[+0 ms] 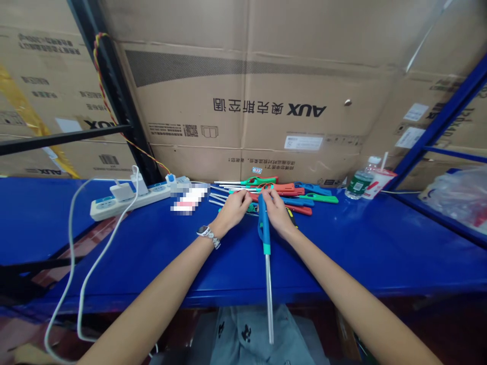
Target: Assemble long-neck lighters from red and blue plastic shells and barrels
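A blue long-nosed gas lighter is held by its handle end in my right hand. Its metal tube points down toward my lap. My left hand, wearing a watch at the wrist, has its fingers pinched together just left of the lighter. Whatever may be in that pinch is too small to make out. Behind and around both hands lies a pile of similar lighters, among them a green one, a red one and a blue one. My hands hide part of the pile.
On the left of the blue table is a white power strip with plugs and hanging cables. A water bottle and a cup with a straw stand at the back right. Large cardboard walls off the back.
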Available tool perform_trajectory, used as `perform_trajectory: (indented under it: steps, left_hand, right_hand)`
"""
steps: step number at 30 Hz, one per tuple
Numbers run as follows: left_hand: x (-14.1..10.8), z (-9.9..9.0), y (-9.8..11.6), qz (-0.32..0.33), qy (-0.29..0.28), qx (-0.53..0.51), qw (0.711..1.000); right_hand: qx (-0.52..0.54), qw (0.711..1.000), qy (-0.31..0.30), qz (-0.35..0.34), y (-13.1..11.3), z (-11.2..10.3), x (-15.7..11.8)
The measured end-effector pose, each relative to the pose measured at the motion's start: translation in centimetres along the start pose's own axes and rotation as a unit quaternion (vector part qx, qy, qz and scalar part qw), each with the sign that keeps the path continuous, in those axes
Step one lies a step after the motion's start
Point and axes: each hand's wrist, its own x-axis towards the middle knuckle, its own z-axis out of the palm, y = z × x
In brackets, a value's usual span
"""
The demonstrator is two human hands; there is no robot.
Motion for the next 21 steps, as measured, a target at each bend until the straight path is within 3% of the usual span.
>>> perform_trajectory:
  steps: [7, 10, 13, 15, 17, 19, 21]
  left_hand:
    - [0.0, -0.1, -2.1, 0.059, -0.065, 0.096, 0.992]
    - [0.0, -0.3, -2.7, 0.064, -0.041, 0.077, 0.994]
    - [-0.5, -1.0, -2.7, 0.058, -0.022, -0.011, 0.998]
    - [-1.0, -1.4, -2.0, 0.039, -0.06, -0.109, 0.991]
    - [-1.5, -1.3, -0.9, 0.008, -0.11, -0.236, 0.966]
    - [-1.7, -0.8, 0.3, -0.028, -0.082, -0.366, 0.927]
    - [-1.6, -0.2, 1.3, -0.065, 0.014, -0.447, 0.892]
  right_hand:
    - [0.051, 0.989, 0.127, 0.048, -0.2, -2.6, 1.6]
    - [0.079, 0.986, 0.137, 0.061, -0.1, -3.5, 2.0]
    - [0.094, 0.983, 0.152, 0.048, 0.0, -4.2, 2.3]
    - [0.112, 0.978, 0.17, 0.044, -0.1, -4.5, 2.3]
    - [0.138, 0.971, 0.189, 0.047, -0.4, -4.6, 2.2]
    - [0.162, 0.963, 0.206, 0.055, -0.7, -4.5, 1.9]
    - [0.17, 0.961, 0.207, 0.069, -1.1, -4.3, 1.5]
